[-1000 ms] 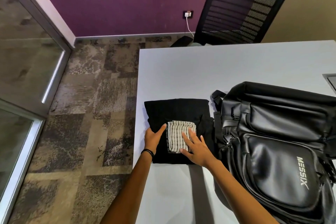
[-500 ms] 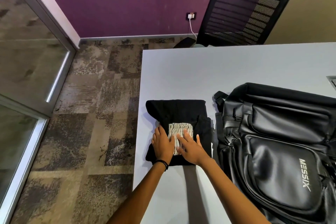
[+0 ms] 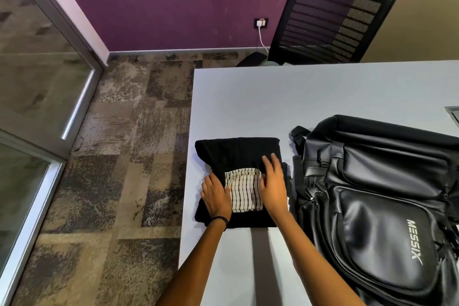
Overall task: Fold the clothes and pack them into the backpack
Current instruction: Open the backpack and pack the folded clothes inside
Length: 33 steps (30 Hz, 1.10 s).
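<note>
A folded black garment (image 3: 236, 154) lies near the left edge of the white table (image 3: 323, 92). On top of it sits a small folded cloth with cream and black stripes (image 3: 244, 190). My left hand (image 3: 216, 195) rests flat on the black garment, touching the striped cloth's left side. My right hand (image 3: 273, 184) lies flat along the cloth's right side, fingers spread and pointing away from me. Neither hand grips anything. A black leather backpack (image 3: 377, 206) lies flat to the right of the clothes, its printed front pocket facing up.
A black mesh office chair (image 3: 330, 17) stands behind the table's far edge. A wall socket with a white cable (image 3: 260, 23) is on the purple wall. Patterned carpet lies left of the table, with a glass partition (image 3: 32, 82) further left.
My hands moved apart to either side of the striped cloth. The right hand slid right and forward off the cloth; the left shifted to its left edge.
</note>
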Each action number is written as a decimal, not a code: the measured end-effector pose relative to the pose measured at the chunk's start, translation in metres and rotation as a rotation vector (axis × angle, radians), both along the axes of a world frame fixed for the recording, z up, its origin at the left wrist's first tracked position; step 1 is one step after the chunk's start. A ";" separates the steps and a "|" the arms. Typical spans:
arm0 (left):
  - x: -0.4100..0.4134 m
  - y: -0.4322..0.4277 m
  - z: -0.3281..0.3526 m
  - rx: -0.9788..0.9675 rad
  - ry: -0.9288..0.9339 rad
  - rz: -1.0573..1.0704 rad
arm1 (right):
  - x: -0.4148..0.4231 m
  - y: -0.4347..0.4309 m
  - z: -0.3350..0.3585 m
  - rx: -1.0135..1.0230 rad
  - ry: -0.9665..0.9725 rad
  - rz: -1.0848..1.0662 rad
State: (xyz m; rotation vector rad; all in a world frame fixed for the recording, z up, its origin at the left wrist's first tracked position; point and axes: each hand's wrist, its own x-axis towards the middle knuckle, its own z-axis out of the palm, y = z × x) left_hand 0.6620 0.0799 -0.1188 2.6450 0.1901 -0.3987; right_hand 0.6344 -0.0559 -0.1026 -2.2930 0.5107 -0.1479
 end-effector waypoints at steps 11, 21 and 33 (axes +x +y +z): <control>0.021 0.025 -0.019 -0.083 0.071 0.022 | 0.002 -0.028 -0.028 0.102 0.438 -0.143; 0.024 0.032 -0.017 -0.517 0.124 0.206 | 0.016 -0.026 -0.029 0.425 0.330 -0.399; 0.023 0.035 0.016 -0.829 0.191 0.249 | 0.011 0.001 0.007 0.495 0.259 -0.210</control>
